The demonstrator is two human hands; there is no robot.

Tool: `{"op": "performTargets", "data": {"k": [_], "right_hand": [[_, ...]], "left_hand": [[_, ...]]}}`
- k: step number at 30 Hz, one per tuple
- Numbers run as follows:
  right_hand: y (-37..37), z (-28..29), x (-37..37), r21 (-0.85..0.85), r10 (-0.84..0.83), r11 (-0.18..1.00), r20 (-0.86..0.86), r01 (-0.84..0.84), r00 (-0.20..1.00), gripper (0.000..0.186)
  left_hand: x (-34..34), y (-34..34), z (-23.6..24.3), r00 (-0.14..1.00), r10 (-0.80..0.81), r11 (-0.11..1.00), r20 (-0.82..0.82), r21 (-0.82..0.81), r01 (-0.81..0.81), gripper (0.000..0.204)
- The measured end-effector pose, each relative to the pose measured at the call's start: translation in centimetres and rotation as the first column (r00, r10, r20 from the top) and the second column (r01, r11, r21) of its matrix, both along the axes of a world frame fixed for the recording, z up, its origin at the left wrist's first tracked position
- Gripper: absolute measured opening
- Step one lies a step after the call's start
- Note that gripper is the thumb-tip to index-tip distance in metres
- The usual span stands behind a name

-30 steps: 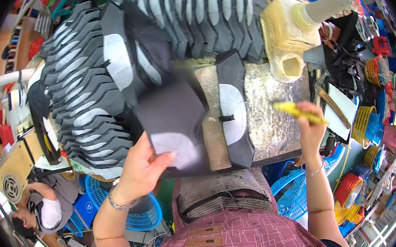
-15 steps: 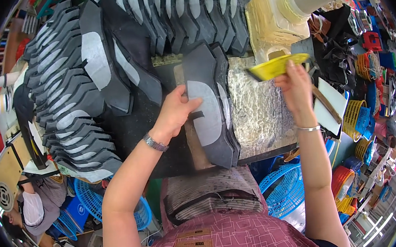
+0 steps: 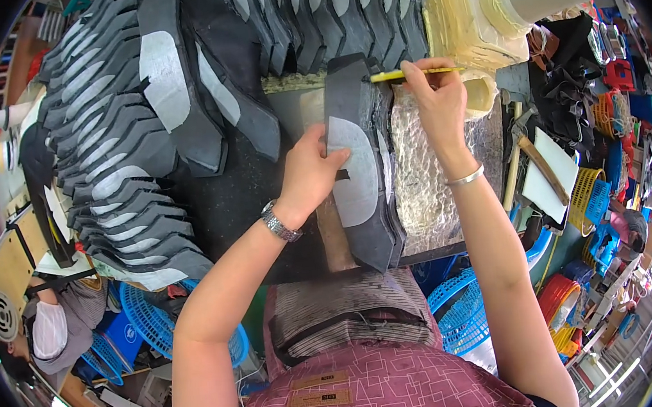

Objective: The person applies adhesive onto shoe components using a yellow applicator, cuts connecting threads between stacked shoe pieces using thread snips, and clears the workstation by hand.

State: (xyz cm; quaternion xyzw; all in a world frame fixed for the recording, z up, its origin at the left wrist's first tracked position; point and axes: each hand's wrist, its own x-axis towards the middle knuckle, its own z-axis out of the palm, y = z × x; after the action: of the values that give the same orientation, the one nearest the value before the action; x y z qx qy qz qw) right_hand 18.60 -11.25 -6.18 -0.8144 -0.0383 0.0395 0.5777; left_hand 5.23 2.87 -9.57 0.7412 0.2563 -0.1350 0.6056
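Observation:
Two or more dark grey sheet pieces (image 3: 365,243) lie stacked on the work board, the top one with a pale grey rounded patch (image 3: 354,173). My left hand (image 3: 309,172) pinches their left edge, its thumb resting on the patch and its other fingers partly hidden. Between the thumb and fingers of my right hand (image 3: 440,102) is a yellow spreader (image 3: 388,76), seen almost edge-on. Its left end meets the upper right edge of the top piece, or hovers just over it.
Rows of similar grey pieces (image 3: 124,184) overlap at the left, with more (image 3: 324,15) at the back. A glue-crusted container (image 3: 473,20) and a cream pot (image 3: 481,98) stand at the right, beyond the shiny glue-coated board (image 3: 440,208). A hammer (image 3: 542,167) lies farther right.
My right hand has moved left and up, bringing the spreader from above the glue-coated board to the pieces' top right edge, and turned it edge-on. My left hand keeps its hold.

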Motion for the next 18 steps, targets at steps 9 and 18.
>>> {"op": "performTargets", "data": {"k": [9,18], "right_hand": [[-5.4,2.5,-11.0,0.001,0.15,0.988,-0.261,-0.155,0.953,0.022],[-6.2,2.4,-12.8,-0.118,0.167,0.975,-0.161,-0.187,0.973,0.026]], "left_hand": [[-0.9,-0.1,-0.6,0.991,0.077,0.996,0.113,-0.042,-0.072,0.03],[-0.8,0.2,-0.4,0.992,0.032,0.993,0.121,0.113,-0.046,0.033]]}}
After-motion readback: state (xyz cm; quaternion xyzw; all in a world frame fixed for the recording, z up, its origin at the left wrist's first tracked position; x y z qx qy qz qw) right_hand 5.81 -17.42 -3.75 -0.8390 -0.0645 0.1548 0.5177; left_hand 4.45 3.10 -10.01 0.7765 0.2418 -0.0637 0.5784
